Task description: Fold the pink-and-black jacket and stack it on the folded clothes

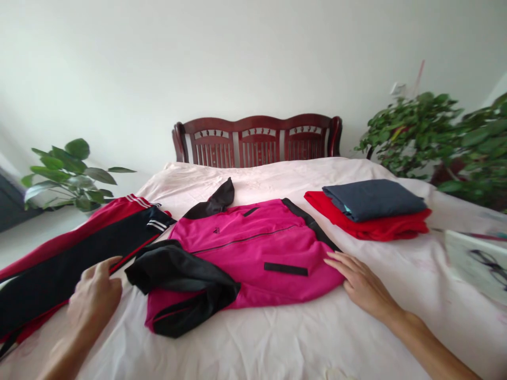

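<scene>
A magenta jacket (253, 243) with black sleeves lies front up across the middle of the bed, its zip closed and its hem toward the right. The nearer black sleeve (190, 279) is folded over the jacket's front and side. My right hand (362, 282) rests on the hem, fingers stretched out and touching the cloth. My left hand (97, 290) is off the jacket, left of the black cuff and next to dark trousers (83, 248) with red sides and white stripes. Its thumb and forefinger are apart, and I see nothing held in it.
A folded dark grey garment (376, 199) sits on folded red cloth (368, 227) at the right. Eyeglasses (491, 266) lie on a pale flat item (467, 256) at the right edge. Behind the bed (285, 343) is a wooden headboard (259, 142); leafy plants (415, 126) flank it.
</scene>
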`<state>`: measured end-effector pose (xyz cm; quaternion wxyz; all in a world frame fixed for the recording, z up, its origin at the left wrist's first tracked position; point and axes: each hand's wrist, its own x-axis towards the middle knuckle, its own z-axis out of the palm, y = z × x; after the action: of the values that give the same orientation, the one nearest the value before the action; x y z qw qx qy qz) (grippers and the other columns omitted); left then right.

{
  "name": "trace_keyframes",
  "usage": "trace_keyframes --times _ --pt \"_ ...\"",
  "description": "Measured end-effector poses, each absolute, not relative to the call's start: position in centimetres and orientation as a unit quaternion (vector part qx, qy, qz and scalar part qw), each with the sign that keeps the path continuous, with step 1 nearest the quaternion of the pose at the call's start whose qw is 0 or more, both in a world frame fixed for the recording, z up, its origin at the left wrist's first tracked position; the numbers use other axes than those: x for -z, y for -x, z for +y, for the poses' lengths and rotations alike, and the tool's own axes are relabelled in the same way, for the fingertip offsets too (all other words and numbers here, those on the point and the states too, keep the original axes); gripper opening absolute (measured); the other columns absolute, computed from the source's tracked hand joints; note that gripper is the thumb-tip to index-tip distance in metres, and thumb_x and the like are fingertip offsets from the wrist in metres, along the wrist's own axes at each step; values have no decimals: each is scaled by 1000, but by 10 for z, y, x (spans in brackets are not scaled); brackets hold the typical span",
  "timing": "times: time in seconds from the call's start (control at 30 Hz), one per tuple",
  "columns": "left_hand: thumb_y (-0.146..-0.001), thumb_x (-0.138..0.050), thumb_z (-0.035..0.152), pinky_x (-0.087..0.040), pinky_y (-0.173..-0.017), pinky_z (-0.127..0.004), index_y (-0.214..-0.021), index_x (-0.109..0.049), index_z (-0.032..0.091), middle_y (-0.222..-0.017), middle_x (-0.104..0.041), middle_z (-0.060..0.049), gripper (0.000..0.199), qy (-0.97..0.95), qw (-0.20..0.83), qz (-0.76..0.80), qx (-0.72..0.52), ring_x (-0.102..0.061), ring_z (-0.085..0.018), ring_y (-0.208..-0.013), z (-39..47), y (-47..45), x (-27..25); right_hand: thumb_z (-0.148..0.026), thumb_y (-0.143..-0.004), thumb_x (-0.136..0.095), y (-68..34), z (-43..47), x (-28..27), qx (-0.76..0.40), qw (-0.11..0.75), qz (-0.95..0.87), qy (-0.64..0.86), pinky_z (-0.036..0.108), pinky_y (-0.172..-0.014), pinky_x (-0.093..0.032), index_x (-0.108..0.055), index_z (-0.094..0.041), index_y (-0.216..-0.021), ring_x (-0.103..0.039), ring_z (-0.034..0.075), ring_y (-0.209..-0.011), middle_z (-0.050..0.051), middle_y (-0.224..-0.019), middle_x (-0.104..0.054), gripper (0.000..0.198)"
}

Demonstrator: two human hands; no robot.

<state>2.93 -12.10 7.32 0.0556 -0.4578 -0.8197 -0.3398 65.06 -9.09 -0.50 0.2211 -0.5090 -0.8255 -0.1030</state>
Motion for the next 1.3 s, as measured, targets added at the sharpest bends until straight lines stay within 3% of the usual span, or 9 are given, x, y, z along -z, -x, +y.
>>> trace_keyframes --times 0.1,0.2,0.3,0.43,0.53,0.6,0.7,1.0,1.3 --pt "-90 -42 29 -35 -114 -58 -128 -51 41 -147 -49 4 41 670 128 -655 326 -39 -31 -142 -148 -65 -59 -1 -73 -41 -654 -93 6 86 239 -817 518 42 -114 -42 -56 -30 -137 -50 21 -134 3 -146 -53 72" --pt "-93 -53 30 -38 -116 -45 -137 -47 40 -147 -52 1 46 829 49 -503 241 -36 -26 -145 -152 -126 -44 -5 -76 -43 -658 -93 8 77 245 -810 527 42 -113 -43 -58 -31 -136 -53 23 -131 2 -143 -56 67" --pt "-87 -64 31 -29 -119 -54 -149 -39 31 -152 -48 -6 67 878 -8 -454 148 -31 -32 -147 -132 -182 -39 -6 -77 -44 -660 -90 9 70 236 -817 521 43 -113 -43 -62 -30 -131 -53 23 -131 3 -143 -57 62" --pt "-83 -64 23 -17 -120 -60 -113 -64 24 -114 -70 -5 31 888 -80 -439 106 -59 -29 -119 -106 -206 -48 -5 -75 -44 -661 -88 2 55 218 -832 507 45 -113 -43 -68 -29 -120 -51 23 -134 3 -141 -58 56" --pt "-83 -56 15 -33 -112 -46 -90 -60 23 -88 -67 2 12 878 -141 -440 122 -65 -18 -88 -104 -192 -59 -6 -76 -44 -662 -86 -7 36 223 -840 493 46 -111 -44 -71 -28 -98 -54 23 -130 2 -128 -67 40" --pt "-83 -55 16 -46 -90 -31 -89 -57 24 -86 -65 3 10 856 -191 -459 141 -63 -16 -82 -107 -178 -67 -8 -78 -43 -662 -81 -13 35 243 -838 487 46 -109 -45 -69 -26 -93 -57 24 -124 3 -118 -70 35" --pt "-89 -54 26 -43 -70 -24 -91 -57 25 -85 -65 3 4 824 -247 -486 157 -61 -15 -74 -106 -163 -78 -11 -80 -40 -658 -64 -26 45 256 -832 490 42 -98 -49 -66 -24 -88 -64 24 -107 6 -102 -72 30" --pt "-80 -63 36 -48 -78 -31 -96 -71 23 -94 -75 -4 22 790 -190 -569 124 -69 -25 -88 -34 -153 -88 -16 -79 -42 -605 36 -87 57 33 -810 583 32 -68 -39 -69 -23 -80 -66 23 -76 6 -76 -72 28" --pt "-70 -68 33 -51 -88 -38 -94 -73 26 -94 -77 -7 26 774 -180 -598 105 -71 -30 -95 -15 -136 -33 -14 -85 -46 -572 63 -47 82 64 -836 539 34 -98 -36 -69 -21 -107 -58 22 -109 8 -114 -69 33"
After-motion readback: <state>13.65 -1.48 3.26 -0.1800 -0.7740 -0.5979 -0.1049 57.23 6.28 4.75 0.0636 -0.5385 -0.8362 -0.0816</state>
